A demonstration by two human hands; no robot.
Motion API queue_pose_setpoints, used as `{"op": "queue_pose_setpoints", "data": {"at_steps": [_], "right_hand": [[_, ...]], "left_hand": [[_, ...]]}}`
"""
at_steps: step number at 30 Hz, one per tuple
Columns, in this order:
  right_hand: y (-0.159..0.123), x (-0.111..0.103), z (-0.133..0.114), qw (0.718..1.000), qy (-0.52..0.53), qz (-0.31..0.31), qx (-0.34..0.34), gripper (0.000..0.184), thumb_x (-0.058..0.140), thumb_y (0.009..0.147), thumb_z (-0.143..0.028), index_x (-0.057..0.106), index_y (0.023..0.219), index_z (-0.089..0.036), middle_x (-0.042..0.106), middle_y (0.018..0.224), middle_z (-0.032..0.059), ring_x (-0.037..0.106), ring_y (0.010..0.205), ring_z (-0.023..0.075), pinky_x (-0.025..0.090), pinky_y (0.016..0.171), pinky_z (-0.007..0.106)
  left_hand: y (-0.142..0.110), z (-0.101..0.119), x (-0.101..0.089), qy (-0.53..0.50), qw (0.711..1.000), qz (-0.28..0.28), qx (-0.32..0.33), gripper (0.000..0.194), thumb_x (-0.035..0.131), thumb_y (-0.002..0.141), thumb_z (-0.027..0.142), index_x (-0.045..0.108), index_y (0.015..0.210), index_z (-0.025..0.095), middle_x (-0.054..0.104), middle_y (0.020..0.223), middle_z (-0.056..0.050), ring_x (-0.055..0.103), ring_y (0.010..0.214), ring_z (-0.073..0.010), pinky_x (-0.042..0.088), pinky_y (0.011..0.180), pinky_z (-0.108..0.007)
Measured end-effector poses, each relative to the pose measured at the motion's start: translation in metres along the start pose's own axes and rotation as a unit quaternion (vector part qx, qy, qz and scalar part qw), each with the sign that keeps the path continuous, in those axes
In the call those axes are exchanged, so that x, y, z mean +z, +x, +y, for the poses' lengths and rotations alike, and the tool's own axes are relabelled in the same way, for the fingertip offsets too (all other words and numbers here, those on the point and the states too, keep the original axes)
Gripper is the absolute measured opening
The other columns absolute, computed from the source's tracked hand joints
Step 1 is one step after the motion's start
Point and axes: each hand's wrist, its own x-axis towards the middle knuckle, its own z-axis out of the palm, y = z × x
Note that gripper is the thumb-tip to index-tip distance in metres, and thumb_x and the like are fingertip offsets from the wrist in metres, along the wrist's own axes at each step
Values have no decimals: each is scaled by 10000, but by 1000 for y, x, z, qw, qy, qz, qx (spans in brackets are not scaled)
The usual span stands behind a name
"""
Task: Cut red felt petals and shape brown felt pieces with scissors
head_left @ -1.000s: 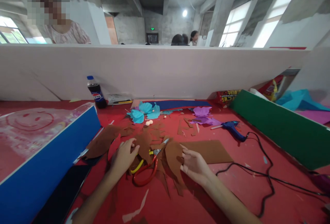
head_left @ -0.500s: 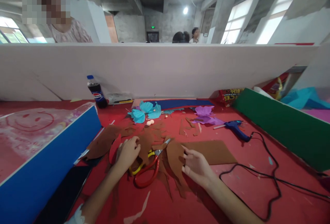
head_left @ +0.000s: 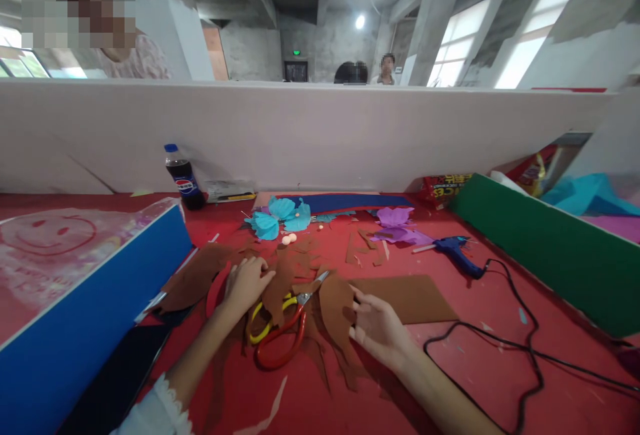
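My left hand point(head_left: 243, 283) is closed on brown paper scraps point(head_left: 280, 285) and a red curved piece point(head_left: 215, 287) beside the pile. My right hand point(head_left: 376, 328) rests on a leaf-shaped brown paper piece point(head_left: 335, 305), fingers pinching its edge. Between the hands lie red and yellow scissors point(head_left: 280, 331), blades pointing up right, partly under the brown scraps. A flat brown sheet point(head_left: 407, 296) lies just right of my right hand.
A blue hot-glue gun point(head_left: 455, 251) with black cord point(head_left: 505, 348) lies to the right. Teal point(head_left: 277, 216) and purple point(head_left: 395, 221) paper flowers, a cola bottle point(head_left: 183, 178), a blue box point(head_left: 75, 315) at left, a green board point(head_left: 545, 248) at right. People stand behind the white partition point(head_left: 320, 131).
My left hand has slid up and left over the scraps, exposing the red piece and the scissors' yellow handle. My right hand stays on the brown leaf piece.
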Motion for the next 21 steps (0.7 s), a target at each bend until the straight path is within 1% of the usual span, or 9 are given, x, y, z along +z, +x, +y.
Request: {"op": "queue_pose_setpoints", "data": {"at_steps": [5,9,11,15,19,21], "right_hand": [[0,0,0,1000,9,-1,0,150,544,727,-123,529,850,-209,612,608,-47,582,594,109,388,477,208],[0,1,0,1000,12,-2,-3,136,535,735,-117,523,840,-203,608,597,-46,580,572,103,401,488,214],[0,1,0,1000,12,-1,-1,144,544,727,-123,517,841,-207,606,599,-46,583,578,106,392,478,211],[0,0,-1,1000,11,-1,1,152,555,716,-128,507,835,-209,604,604,-45,590,611,111,389,489,213],[0,-1,-1,1000,7,-8,4,160,545,720,-126,505,851,-209,613,621,-44,593,622,112,401,504,219],[1,-1,-1,1000,7,-8,4,158,543,721,-120,506,845,-210,612,619,-46,593,618,109,400,498,215]], "left_hand": [[1,-2,2,-28,1000,-7,-9,173,509,748,357,551,726,191,615,777,-19,535,785,-183,330,642,-270],[-3,2,1,-1,1000,19,8,134,495,767,314,553,755,194,615,787,-14,536,791,-186,321,670,-288],[-5,3,0,8,1000,18,19,137,472,785,298,558,769,193,614,796,-16,536,786,-180,321,670,-286],[-7,2,-1,14,999,12,30,200,422,821,298,571,755,181,614,804,-31,538,776,-161,331,659,-259],[-8,-1,1,54,996,38,67,317,330,864,305,598,748,182,615,773,-48,536,780,-172,332,672,-267],[-9,-2,3,67,993,48,84,344,305,873,305,609,761,187,615,768,-49,538,781,-174,331,664,-266]]}}
